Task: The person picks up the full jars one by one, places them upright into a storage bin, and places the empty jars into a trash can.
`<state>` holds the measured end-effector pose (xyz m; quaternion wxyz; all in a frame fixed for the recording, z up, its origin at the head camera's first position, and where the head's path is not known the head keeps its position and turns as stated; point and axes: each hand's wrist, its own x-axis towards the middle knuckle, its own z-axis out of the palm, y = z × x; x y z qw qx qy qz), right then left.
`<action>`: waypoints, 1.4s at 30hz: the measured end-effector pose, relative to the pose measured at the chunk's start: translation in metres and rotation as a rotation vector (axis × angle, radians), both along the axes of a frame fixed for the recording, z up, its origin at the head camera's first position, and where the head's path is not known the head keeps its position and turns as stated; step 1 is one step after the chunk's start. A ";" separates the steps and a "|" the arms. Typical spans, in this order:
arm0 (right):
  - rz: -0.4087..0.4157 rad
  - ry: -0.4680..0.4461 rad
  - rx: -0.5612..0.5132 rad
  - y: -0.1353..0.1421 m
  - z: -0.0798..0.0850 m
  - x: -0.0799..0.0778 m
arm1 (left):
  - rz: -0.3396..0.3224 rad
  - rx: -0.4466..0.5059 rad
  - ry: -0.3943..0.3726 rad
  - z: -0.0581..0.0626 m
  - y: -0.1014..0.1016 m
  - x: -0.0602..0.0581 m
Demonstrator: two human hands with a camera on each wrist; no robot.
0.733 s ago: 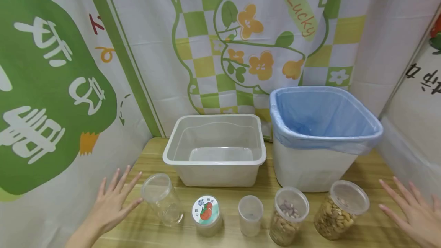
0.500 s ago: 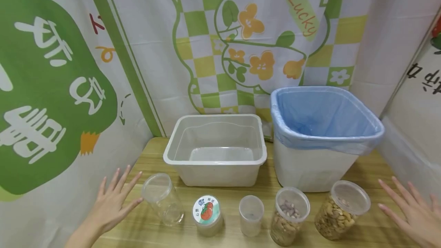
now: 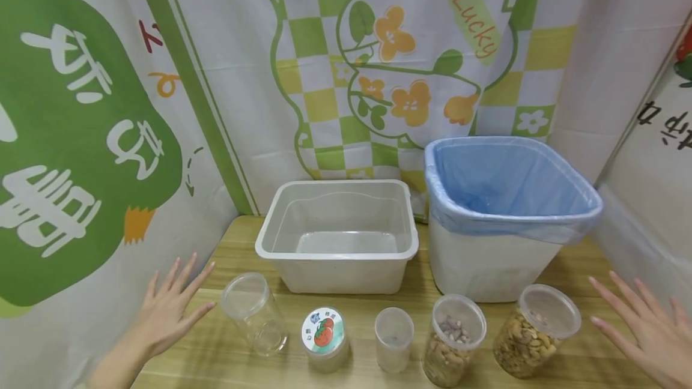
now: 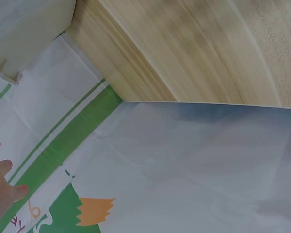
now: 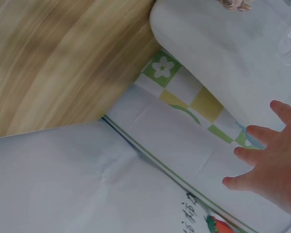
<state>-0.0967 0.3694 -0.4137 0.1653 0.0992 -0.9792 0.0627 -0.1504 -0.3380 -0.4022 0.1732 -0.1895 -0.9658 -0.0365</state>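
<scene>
My left hand (image 3: 162, 317), fingers spread and straight, is at the left of the head view, beside an empty clear jar (image 3: 255, 314). At the far right my right hand (image 3: 646, 332) is also spread, near a lidded clear jar of cashew-like nuts (image 3: 527, 341). Between them stand a squat tub with a tomato picture on its lid (image 3: 324, 338), a small translucent cup (image 3: 393, 339) and a clear jar of nuts (image 3: 449, 350) with darker pieces on top. Neither hand holds anything. Each wrist view shows spread fingers at its edge.
Behind the row stand an empty white plastic basin (image 3: 337, 272) and a white bin (image 3: 486, 266) lined with a blue bag (image 3: 513, 179). The wooden table (image 3: 238, 239) is enclosed by patterned cloth walls (image 3: 378, 47) at the back and both sides.
My left hand has shifted slightly left, away from the empty jar. My right hand has edged slightly left and up. The containers have stayed in place.
</scene>
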 end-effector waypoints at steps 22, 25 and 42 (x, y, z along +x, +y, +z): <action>0.360 0.216 -0.057 -0.070 0.065 -0.002 | -0.114 -0.064 0.037 0.051 0.024 -0.048; 0.406 0.226 -0.067 -0.083 0.069 -0.003 | -0.128 -0.067 0.014 0.056 0.029 -0.054; 0.552 0.222 -0.130 -0.141 0.060 -0.012 | -0.264 0.094 -0.250 0.065 0.052 -0.093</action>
